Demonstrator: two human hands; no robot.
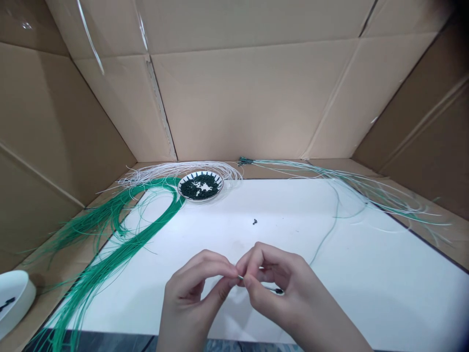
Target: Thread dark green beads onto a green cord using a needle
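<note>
Close together over the white board, my left hand [200, 283] and my right hand [280, 281] pinch a thin pale strand [269, 288] between thumbs and forefingers. The strand spans the tiny gap between the fingertips. Under my right palm a small dark piece [279, 291] shows on it; its exact kind is unclear. A faint greenish line [324, 243] curves over the board beyond my right hand. Past the fingertips lie a few tiny dark beads [255, 222].
A striped-rim dish [181, 191] holds many small dark beads. Green strands [139, 237] sweep down the left, with white strands [176, 169] behind. A dark-tipped strand bundle [304, 166] lies back right. A white container [25, 298] stands at left. Cardboard walls [249, 93] enclose the white board [366, 293].
</note>
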